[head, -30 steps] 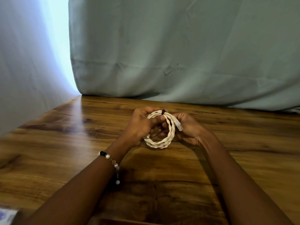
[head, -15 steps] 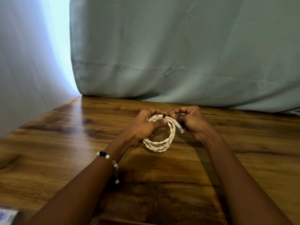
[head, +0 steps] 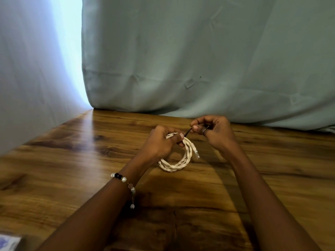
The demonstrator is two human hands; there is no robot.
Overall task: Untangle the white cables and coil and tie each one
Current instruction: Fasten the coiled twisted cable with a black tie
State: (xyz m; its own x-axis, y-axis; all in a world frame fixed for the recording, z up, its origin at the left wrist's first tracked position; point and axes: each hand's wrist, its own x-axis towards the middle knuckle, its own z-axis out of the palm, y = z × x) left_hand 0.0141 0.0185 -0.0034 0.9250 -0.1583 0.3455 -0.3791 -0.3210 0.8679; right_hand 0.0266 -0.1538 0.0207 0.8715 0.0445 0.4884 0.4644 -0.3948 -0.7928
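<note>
Your two forearms reach in from the bottom edge and converge toward the middle. Your left hand [head: 160, 144] is turned back-of-hand up, fingers curled under and the thumb laid across the top, its grip closed on the coiled white cable [head: 178, 160]. A beaded bracelet [head: 125, 185] hangs loose at your left wrist. Your right hand [head: 214, 132] sits just beyond and to the right of the left, raised a little higher, wrist bent, fingers curled in. Its thumb and forefinger pinch the end of a thin dark tie [head: 187, 132] that runs between your two hands. A ring [head: 204, 130] shows on one right finger.
</note>
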